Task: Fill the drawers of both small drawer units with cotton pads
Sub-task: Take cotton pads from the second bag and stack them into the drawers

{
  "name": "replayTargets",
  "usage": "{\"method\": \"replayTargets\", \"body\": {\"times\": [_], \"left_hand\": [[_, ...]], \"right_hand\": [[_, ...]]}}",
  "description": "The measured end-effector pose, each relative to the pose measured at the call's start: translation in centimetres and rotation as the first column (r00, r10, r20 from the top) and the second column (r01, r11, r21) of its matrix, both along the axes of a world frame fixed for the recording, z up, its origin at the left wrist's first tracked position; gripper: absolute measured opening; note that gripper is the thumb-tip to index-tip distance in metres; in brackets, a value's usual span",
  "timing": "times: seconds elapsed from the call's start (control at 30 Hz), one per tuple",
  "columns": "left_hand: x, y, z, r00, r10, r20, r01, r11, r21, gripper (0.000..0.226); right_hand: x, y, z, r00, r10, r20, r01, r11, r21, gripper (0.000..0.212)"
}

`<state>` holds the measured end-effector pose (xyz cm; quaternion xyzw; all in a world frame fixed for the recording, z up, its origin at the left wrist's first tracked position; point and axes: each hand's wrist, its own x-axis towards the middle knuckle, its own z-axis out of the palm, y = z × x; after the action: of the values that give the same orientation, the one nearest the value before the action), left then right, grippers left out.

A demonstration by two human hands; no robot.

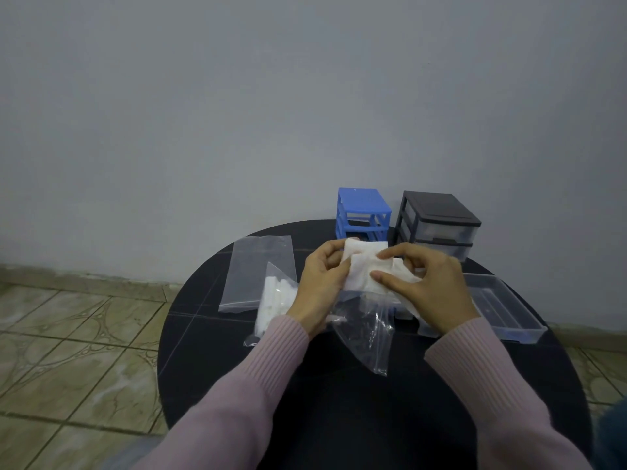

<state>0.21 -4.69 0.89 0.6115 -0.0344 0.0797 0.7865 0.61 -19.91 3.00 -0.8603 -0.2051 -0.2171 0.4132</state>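
Both my hands, left [320,283] and right [427,286], pinch cotton pads [364,266] before two drawer units, blue [363,213] and black [437,222], between three plastic bags.

A round black tabletop [210,334] carries a blue drawer unit [363,212] and, just beside it, a dark grey drawer unit [437,222] at the far edge. A flat clear bag [251,273] and a bag of cotton pads [274,300] lie left; a pulled-out clear drawer [502,307] sits right.
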Motion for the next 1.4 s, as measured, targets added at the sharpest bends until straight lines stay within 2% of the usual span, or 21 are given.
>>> {"method": "replayTargets", "body": {"times": [0.07,0.13,0.4,0.57,0.97,1.07,1.17,1.3,1.4], "left_hand": [[0.0,0.0,0.0,1.000,0.002,-0.007,-0.002,1.000,0.019,0.025],[0.0,-0.1,0.0,1.000,0.002,0.000,-0.002,1.000,0.028,0.026],[0.0,0.1,0.1,0.998,0.038,0.055,-0.047,0.985,0.166,0.027],[-0.2,0.3,0.5,0.998,-0.014,0.063,0.004,0.989,0.150,0.026],[-0.8,-0.2,1.0,0.996,-0.089,0.023,0.087,0.993,0.083,0.025],[-1.1,-0.2,1.3,0.994,-0.109,0.021,0.108,0.993,0.046,0.037],[-0.9,-0.1,1.0,0.997,-0.067,0.026,0.064,0.992,0.110,0.049],[-0.4,0.2,0.5,0.999,0.027,0.034,-0.031,0.994,0.109,0.039],[-0.1,0.4,0.4,0.996,0.084,0.033,-0.086,0.994,0.060,0.037]], "right_hand": [[0.2,-0.4,0.2,0.999,0.004,-0.047,0.000,0.997,0.075,0.015],[0.3,-0.9,0.4,0.989,0.075,-0.124,-0.056,0.987,0.150,0.012],[0.3,-1.6,1.5,0.978,0.150,-0.148,-0.129,0.981,0.144,0.013],[0.5,-1.7,2.0,0.982,0.098,-0.160,-0.083,0.992,0.098,0.009],[0.5,-1.1,1.4,0.980,-0.026,-0.197,0.055,0.988,0.143,0.008],[0.5,-0.6,1.4,0.983,-0.055,-0.177,0.083,0.985,0.154,0.007],[0.3,-0.1,1.3,0.984,-0.058,-0.167,0.085,0.984,0.159,0.008],[0.5,-0.3,1.4,0.984,-0.066,-0.163,0.113,0.948,0.299,0.019],[0.3,-0.3,1.8,0.976,0.060,-0.208,0.055,0.861,0.506,0.026]]}}
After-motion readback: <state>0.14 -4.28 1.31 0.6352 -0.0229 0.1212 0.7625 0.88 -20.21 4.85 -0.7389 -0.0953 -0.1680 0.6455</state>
